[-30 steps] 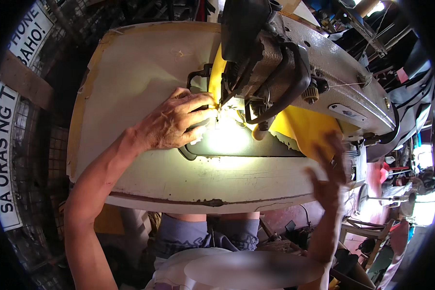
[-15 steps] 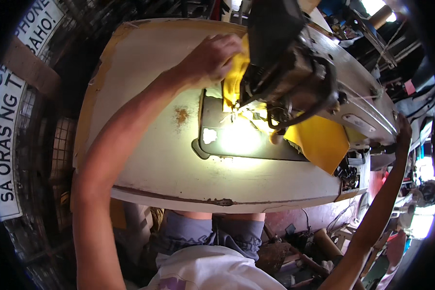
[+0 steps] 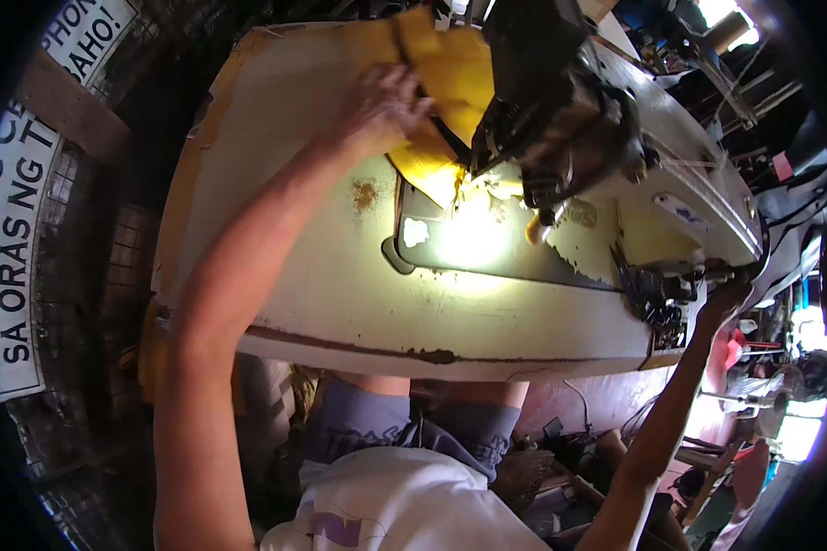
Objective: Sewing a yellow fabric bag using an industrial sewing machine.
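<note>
A dark sewing machine head (image 3: 560,119) stands over the work table, its lamp making a bright spot beside the needle. Yellow fabric (image 3: 459,78) with a dark strip along it runs from the needle area up to the far side, smeared by motion. My left hand (image 3: 390,103) is closed on the near left edge of this fabric, its fingers slightly blurred. At the right end of the machine, my right hand (image 3: 728,292) is closed around the handwheel; the wheel is small and partly hidden by the fingers.
The pale table top (image 3: 294,211) has a worn, chipped front edge above my legs. A dark metal plate (image 3: 533,262) lies under the needle, with a black mechanism (image 3: 652,294) at its right. Signs (image 3: 23,266) hang at the left; clutter fills the right.
The yellow fabric has shifted left and away, leaving the area right of the needle and spreading out at the far side. My left hand moved slightly left; my right hand moved down around the handwheel.
</note>
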`<action>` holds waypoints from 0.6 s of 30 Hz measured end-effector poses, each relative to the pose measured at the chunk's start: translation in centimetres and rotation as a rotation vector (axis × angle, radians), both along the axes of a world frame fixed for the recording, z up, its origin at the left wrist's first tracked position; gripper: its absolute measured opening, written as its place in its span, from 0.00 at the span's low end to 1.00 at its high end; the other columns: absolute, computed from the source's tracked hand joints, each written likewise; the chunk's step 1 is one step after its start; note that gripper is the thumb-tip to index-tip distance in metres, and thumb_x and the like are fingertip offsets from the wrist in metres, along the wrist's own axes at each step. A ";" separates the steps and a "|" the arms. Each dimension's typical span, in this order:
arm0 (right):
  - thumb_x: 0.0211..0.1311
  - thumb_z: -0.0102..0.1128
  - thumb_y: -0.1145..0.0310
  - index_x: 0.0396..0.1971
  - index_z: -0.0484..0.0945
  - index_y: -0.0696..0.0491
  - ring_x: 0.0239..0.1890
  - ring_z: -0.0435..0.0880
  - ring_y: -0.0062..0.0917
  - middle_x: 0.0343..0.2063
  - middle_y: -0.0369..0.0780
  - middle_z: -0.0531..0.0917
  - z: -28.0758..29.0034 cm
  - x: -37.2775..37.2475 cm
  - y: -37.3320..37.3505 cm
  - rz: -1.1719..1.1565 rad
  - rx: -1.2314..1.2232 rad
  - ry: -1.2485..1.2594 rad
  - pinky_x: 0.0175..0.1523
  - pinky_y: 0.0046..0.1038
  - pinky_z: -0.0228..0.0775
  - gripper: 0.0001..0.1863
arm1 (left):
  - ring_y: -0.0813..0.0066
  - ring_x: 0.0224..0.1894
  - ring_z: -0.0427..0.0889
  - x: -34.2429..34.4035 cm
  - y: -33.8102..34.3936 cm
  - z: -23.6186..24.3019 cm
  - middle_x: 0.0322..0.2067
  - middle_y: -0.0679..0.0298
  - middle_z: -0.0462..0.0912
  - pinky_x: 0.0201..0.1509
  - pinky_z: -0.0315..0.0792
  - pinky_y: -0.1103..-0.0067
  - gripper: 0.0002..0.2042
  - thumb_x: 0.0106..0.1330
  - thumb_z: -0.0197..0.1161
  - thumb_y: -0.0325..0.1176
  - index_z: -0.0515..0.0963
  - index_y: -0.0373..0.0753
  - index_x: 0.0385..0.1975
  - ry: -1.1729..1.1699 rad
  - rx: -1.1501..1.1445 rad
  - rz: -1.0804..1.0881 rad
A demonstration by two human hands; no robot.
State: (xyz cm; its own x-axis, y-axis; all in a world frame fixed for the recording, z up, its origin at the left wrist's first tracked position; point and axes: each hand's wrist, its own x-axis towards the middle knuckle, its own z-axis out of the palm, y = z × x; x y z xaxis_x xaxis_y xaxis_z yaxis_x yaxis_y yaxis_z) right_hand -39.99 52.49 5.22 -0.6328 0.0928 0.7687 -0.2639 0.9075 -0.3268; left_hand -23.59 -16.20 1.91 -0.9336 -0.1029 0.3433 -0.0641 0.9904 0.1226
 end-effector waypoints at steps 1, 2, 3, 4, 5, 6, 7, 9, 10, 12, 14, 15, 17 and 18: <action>0.76 0.48 0.53 0.49 0.75 0.58 0.38 0.76 0.42 0.34 0.49 0.75 1.3 -0.4 2.8 0.028 -0.158 -0.040 0.44 0.44 0.68 0.22 | 0.54 0.66 0.69 1.7 0.1 -0.3 0.66 0.50 0.70 0.70 0.63 0.61 0.29 0.75 0.51 0.53 0.70 0.34 0.64 0.068 -0.017 0.046; 0.77 0.44 0.44 0.44 0.73 0.61 0.35 0.75 0.40 0.33 0.48 0.76 -0.4 0.5 -4.1 0.042 -0.311 -0.040 0.43 0.43 0.68 0.29 | 0.52 0.65 0.69 5.7 -1.7 -0.9 0.65 0.49 0.71 0.69 0.63 0.60 0.30 0.75 0.50 0.54 0.70 0.32 0.64 0.044 -0.115 0.171; 0.77 0.44 0.43 0.40 0.72 0.62 0.34 0.74 0.37 0.32 0.47 0.76 -0.4 0.8 -4.6 -0.015 -0.262 -0.021 0.43 0.41 0.68 0.30 | 0.50 0.64 0.69 8.7 -1.8 -0.7 0.63 0.47 0.72 0.68 0.63 0.58 0.31 0.75 0.49 0.54 0.70 0.31 0.63 0.062 -0.176 0.258; 0.77 0.44 0.43 0.40 0.72 0.62 0.33 0.74 0.36 0.32 0.47 0.76 -0.4 1.1 -4.8 0.001 -0.317 -0.037 0.43 0.40 0.68 0.30 | 0.48 0.63 0.70 11.2 -0.8 1.0 0.62 0.47 0.72 0.67 0.63 0.58 0.31 0.75 0.49 0.54 0.70 0.29 0.63 -0.079 -0.213 0.347; 0.77 0.44 0.43 0.40 0.71 0.62 0.33 0.74 0.35 0.32 0.46 0.76 -0.4 1.4 -4.7 0.013 -0.370 -0.053 0.43 0.40 0.69 0.31 | 0.47 0.62 0.70 13.6 0.4 2.7 0.60 0.46 0.73 0.67 0.63 0.58 0.32 0.75 0.50 0.54 0.70 0.28 0.63 -0.220 -0.249 0.432; 0.77 0.45 0.44 0.42 0.71 0.62 0.35 0.74 0.35 0.32 0.46 0.76 -1.0 1.4 -4.6 0.110 -0.451 -0.002 0.43 0.39 0.69 0.29 | 0.49 0.60 0.71 15.9 0.6 2.7 0.57 0.47 0.74 0.65 0.65 0.59 0.31 0.75 0.51 0.53 0.71 0.28 0.62 -0.188 -0.294 0.456; 0.78 0.46 0.46 0.43 0.71 0.62 0.37 0.74 0.34 0.33 0.46 0.76 -1.2 1.4 -4.6 0.193 -0.473 0.021 0.43 0.39 0.70 0.28 | 0.50 0.58 0.72 18.0 0.7 2.4 0.54 0.48 0.75 0.63 0.66 0.59 0.30 0.75 0.52 0.52 0.71 0.28 0.61 -0.155 -0.335 0.481; 0.78 0.46 0.48 0.45 0.72 0.61 0.40 0.76 0.38 0.36 0.49 0.78 -1.9 1.2 -5.5 0.108 -0.395 -0.012 0.45 0.40 0.70 0.26 | 0.55 0.53 0.73 21.5 1.1 2.4 0.46 0.50 0.76 0.56 0.68 0.62 0.29 0.71 0.56 0.52 0.75 0.27 0.55 -0.106 -0.410 0.484; 0.78 0.46 0.48 0.45 0.72 0.61 0.40 0.76 0.38 0.36 0.49 0.78 -1.6 0.7 -4.3 0.103 -0.403 -0.013 0.45 0.40 0.70 0.26 | 0.55 0.53 0.73 23.0 1.5 2.3 0.46 0.50 0.76 0.56 0.68 0.62 0.29 0.71 0.56 0.52 0.75 0.27 0.55 -0.105 -0.419 0.480; 0.78 0.45 0.48 0.45 0.73 0.60 0.42 0.80 0.46 0.37 0.53 0.79 0.8 -1.2 1.2 -0.066 0.583 0.249 0.46 0.45 0.71 0.25 | 0.55 0.51 0.73 25.4 2.7 2.4 0.46 0.51 0.74 0.54 0.69 0.62 0.28 0.70 0.58 0.53 0.75 0.28 0.53 -0.052 -0.403 0.466; 0.78 0.43 0.50 0.55 0.73 0.57 0.41 0.84 0.52 0.38 0.55 0.82 4.1 -3.9 2.0 0.006 0.279 -0.155 0.45 0.48 0.72 0.25 | 0.55 0.48 0.74 27.5 4.7 3.6 0.43 0.53 0.72 0.50 0.72 0.62 0.24 0.69 0.60 0.53 0.75 0.33 0.41 -0.170 -0.355 0.508; 0.78 0.43 0.50 0.59 0.73 0.54 0.43 0.84 0.51 0.39 0.57 0.83 6.7 -5.0 1.8 -0.037 0.080 -0.425 0.45 0.47 0.73 0.25 | 0.55 0.48 0.74 28.3 5.4 4.1 0.42 0.53 0.71 0.49 0.73 0.62 0.22 0.69 0.61 0.53 0.74 0.34 0.38 -0.222 -0.334 0.506; 0.78 0.44 0.50 0.57 0.74 0.55 0.42 0.84 0.42 0.37 0.52 0.84 9.5 -7.1 4.3 0.151 0.598 -0.165 0.43 0.42 0.73 0.24 | 0.54 0.48 0.74 29.0 6.1 3.8 0.42 0.53 0.71 0.49 0.74 0.62 0.22 0.69 0.61 0.53 0.73 0.35 0.37 -0.220 -0.303 0.479; 0.79 0.44 0.52 0.53 0.76 0.56 0.39 0.84 0.33 0.34 0.46 0.85 11.1 -7.9 6.7 0.178 0.768 0.016 0.40 0.37 0.73 0.22 | 0.54 0.48 0.74 29.1 6.3 3.3 0.42 0.54 0.71 0.49 0.74 0.62 0.22 0.69 0.61 0.53 0.72 0.36 0.35 -0.218 -0.263 0.461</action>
